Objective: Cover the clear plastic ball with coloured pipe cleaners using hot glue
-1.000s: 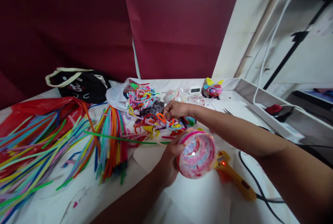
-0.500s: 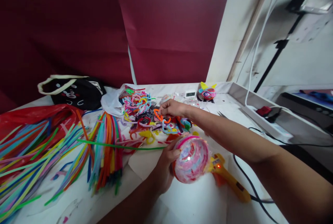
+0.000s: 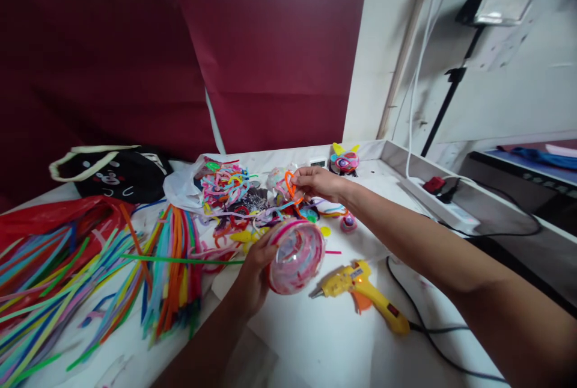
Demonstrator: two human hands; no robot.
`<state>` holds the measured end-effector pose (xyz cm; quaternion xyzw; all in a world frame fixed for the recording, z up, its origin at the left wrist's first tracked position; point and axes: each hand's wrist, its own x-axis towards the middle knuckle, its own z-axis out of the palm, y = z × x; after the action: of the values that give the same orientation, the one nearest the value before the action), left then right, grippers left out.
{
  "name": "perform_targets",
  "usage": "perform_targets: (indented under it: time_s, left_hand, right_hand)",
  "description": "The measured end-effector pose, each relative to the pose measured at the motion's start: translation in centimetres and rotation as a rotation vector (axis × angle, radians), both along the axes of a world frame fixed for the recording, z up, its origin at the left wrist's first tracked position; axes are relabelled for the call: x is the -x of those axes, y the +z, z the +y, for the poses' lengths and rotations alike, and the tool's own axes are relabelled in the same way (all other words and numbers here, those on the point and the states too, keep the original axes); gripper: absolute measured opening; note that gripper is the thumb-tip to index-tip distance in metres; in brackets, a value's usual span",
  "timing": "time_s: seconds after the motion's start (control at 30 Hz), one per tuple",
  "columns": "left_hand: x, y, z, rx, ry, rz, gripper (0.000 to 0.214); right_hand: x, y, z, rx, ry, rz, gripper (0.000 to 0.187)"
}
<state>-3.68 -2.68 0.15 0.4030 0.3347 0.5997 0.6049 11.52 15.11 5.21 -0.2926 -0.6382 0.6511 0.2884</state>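
Observation:
My left hand (image 3: 256, 267) is closed around the side of a clear plastic bowl-like shell (image 3: 296, 255) lined with pink, white and pale blue strips. The shell is tilted with its round face toward me. Farther back, my right hand (image 3: 318, 182) pinches a bent orange pipe cleaner (image 3: 291, 185) above a heap of coloured pipe cleaner pieces (image 3: 229, 183). A pale blue strip (image 3: 285, 206) lies or hangs just below it; whether it is attached I cannot tell. Right of the shell, a yellow hot glue gun (image 3: 356, 283) lies on the white table.
Bundles of long pipe cleaners (image 3: 174, 274) spread over the left side, beside a red plastic bag (image 3: 67, 210). A black bag (image 3: 115, 174) stands at the back. A small decorated ball (image 3: 345, 161) with yellow points sits back right. A power strip (image 3: 446, 207) and black cable (image 3: 433, 310) lie right.
My right hand has lifted the orange pipe cleaner up from the heap. The shell in my left hand has turned and moved away from the glue gun. The view has shifted slightly.

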Motion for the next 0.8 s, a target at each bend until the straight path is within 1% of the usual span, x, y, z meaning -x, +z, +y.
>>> perform_targets:
  time_s: [0.07, 0.13, 0.23, 0.3, 0.37, 0.43, 0.5, 0.57, 0.63, 0.73, 0.8]
  left_hand:
    - [0.3, 0.6, 0.3, -0.029, 0.052, 0.019, 0.033]
    - [0.6, 1.1, 0.7, -0.051, 0.087, 0.044, 0.038]
    - [1.0, 2.0, 1.4, -0.081, 0.092, 0.071, 0.047]
    - [1.1, 2.5, 1.8, -0.09, 0.052, 0.095, 0.053]
    - [1.2, 3.0, 2.2, -0.104, -0.027, 0.142, 0.059]
    - [1.2, 3.3, 2.4, -0.135, -0.115, 0.22, 0.062]
    - [1.3, 3.4, 2.7, -0.173, -0.172, 0.334, 0.06]
    - [1.5, 3.3, 3.0, -0.199, -0.18, 0.454, 0.056]
    - [1.6, 3.2, 3.3, -0.213, -0.156, 0.546, 0.054]
    - [1.7, 3.1, 3.6, -0.238, -0.132, 0.633, 0.052]
    - [1.7, 3.2, 3.6, -0.25, -0.14, 0.687, 0.05]
  right_hand:
    - [-0.9, -0.1, -0.3, -0.005, 0.037, 0.014, 0.018]
    - [-1.6, -0.1, -0.6, -0.013, 0.076, 0.021, 0.019]
    - [-2.3, 0.0, -0.9, -0.03, 0.12, 0.027, 0.023]
    - [-2.7, 0.0, -1.1, -0.044, 0.143, 0.03, 0.026]
    - [-3.0, 0.2, -1.3, -0.057, 0.164, 0.032, 0.029]
    - [-3.3, 0.3, -1.6, -0.068, 0.184, 0.03, 0.029]
    - [-3.5, 0.5, -1.9, -0.08, 0.203, 0.024, 0.029]
    - [-3.8, 0.7, -2.2, -0.092, 0.216, 0.018, 0.029]
    - [-4.0, 0.7, -2.4, -0.099, 0.221, 0.014, 0.03]
    - [-4.1, 0.7, -2.6, -0.103, 0.213, 0.012, 0.031]
    - [-4.2, 0.6, -2.6, -0.108, 0.196, 0.015, 0.03]
